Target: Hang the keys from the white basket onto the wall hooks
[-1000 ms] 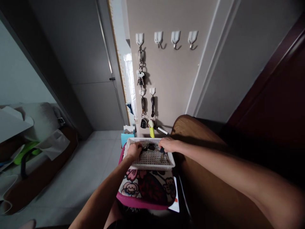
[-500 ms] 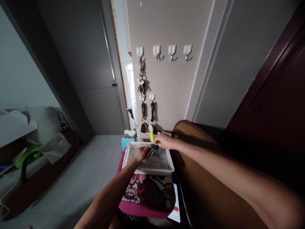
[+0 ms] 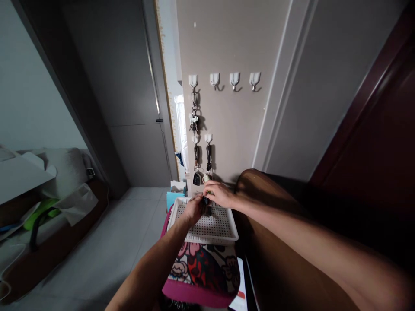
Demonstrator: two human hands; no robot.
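Note:
A small bunch of keys [image 3: 205, 208] with a dark top hangs over the white perforated basket [image 3: 215, 232]. My left hand [image 3: 193, 210] is closed on its left side. Right above it, my right hand [image 3: 219, 194] pinches at the upper end of the bunch; the fingers hide most of what they grip. Just behind the right hand, a pale round charm [image 3: 206, 177] hangs on a black strap [image 3: 208, 157] from a white hook [image 3: 208, 138]. Beside it a dark key fob [image 3: 196, 178] dangles on another strap.
Beneath the basket is a pink-edged floral case [image 3: 201, 293]. Silver keys [image 3: 193, 122] hang from the upper left hook, with three bare white hooks [image 3: 234, 78] beside them. A brown curved surface [image 3: 256, 183] stands at right, a blue box [image 3: 175, 198] behind the basket.
My right hand has moved slightly left and up, closer to my left hand, and now covers the yellow-green piece below the charm. The keys have shifted left with the hands.

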